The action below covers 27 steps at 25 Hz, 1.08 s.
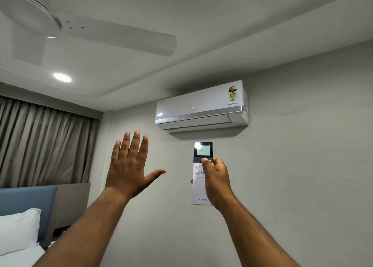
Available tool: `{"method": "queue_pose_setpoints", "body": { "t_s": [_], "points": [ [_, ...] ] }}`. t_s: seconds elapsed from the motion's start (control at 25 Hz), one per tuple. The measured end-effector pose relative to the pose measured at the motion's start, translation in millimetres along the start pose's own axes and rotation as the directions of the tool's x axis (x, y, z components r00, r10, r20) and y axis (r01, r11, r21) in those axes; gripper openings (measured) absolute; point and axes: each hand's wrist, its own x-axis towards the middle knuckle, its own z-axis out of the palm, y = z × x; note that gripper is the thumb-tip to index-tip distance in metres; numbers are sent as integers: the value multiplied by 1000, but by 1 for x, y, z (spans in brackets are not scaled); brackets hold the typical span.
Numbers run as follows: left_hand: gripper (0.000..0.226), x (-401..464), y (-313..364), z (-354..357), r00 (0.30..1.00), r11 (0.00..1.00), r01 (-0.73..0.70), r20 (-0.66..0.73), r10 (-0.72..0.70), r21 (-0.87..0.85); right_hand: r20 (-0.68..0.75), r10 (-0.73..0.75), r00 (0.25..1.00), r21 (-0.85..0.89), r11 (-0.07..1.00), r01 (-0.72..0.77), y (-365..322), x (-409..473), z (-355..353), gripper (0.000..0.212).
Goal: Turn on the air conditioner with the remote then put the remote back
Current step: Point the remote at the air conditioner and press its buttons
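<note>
Here, right hand (217, 178) grips slim glossy remote (202, 178)

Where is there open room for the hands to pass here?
Open: bare wall right of the remote and right hand, and the gap between it and the left hand. Tight: between the remote's top and the air conditioner.

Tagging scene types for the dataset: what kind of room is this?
Probably a bedroom, maybe a hotel room: a bed with a white pillow against a padded headboard, curtains, and a wall-mounted air conditioner.
</note>
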Motion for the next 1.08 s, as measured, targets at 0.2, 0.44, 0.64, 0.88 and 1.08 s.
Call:
{"method": "queue_pose_setpoints", "body": {
  "t_s": [0.2,0.44,0.64,0.88,1.08],
  "points": [
    [107,0,4,1,1000,1000,-21,-4,21,-3,0,-14,1000,6,1000,14,2,0,-3,19],
    [109,-3,12,3,999,998,-50,1,50,-42,-3,-5,1000,1,1000,5,5,-2,-11,17],
    [110,-3,17,2,998,997,-55,2,55,-59,0,5,1000,-4,1000,-5,6,-2,-16,18],
    [109,-4,17,0,999,997,-40,1,40,-62,7,29,1000,-22,999,-29,3,-4,-19,17],
    [109,-4,17,-6,999,997,-37,-2,37,-60,-4,30,1000,-16,999,-30,2,-6,-19,16]
  ]
}}
